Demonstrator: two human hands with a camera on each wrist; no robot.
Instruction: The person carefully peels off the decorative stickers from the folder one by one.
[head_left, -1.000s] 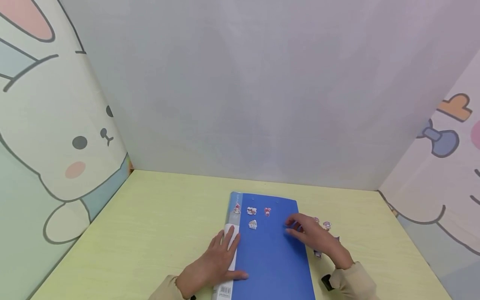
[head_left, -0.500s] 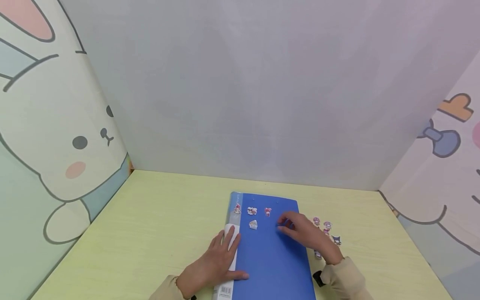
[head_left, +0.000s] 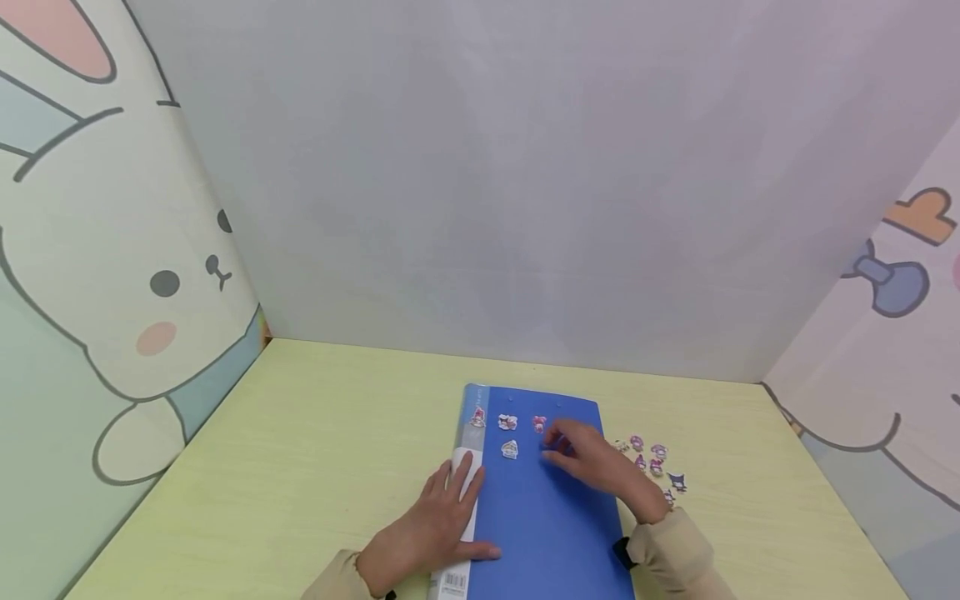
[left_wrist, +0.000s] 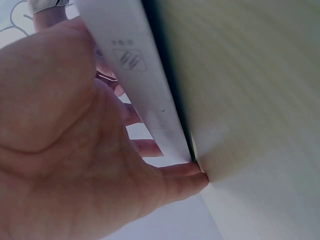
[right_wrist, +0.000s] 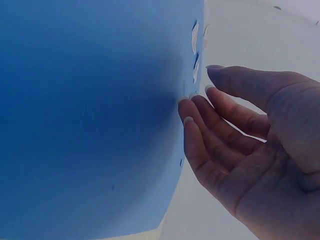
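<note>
A blue folder (head_left: pixel 543 533) with a pale spine lies upright on the table. My left hand (head_left: pixel 427 529) rests along the spine, fingers straight and thumb across the cover; in the left wrist view its fingers (left_wrist: pixel 182 185) reach the tabletop beside the spine (left_wrist: pixel 135 70). On the upper part sit a sticker (head_left: pixel 477 417) on the spine, a white-and-brown sticker (head_left: pixel 507 422), a pink sticker (head_left: pixel 539 424) and a house-shaped sticker (head_left: pixel 509 450). My right hand (head_left: pixel 592 462) hovers over the cover just right of them, fingers loosely bent, thumb apart, nothing visible between.
Several loose cartoon stickers (head_left: pixel 657 467) lie on the yellow table (head_left: pixel 337 417) right of the folder, partly behind the right wrist. A grey backdrop (head_left: pixel 487 208) stands at the back, with cartoon-printed panels (head_left: pixel 97 275) along both sides.
My right hand has moved left across the folder toward the pink sticker, uncovering more loose stickers on the table. The left hand stays on the spine.
</note>
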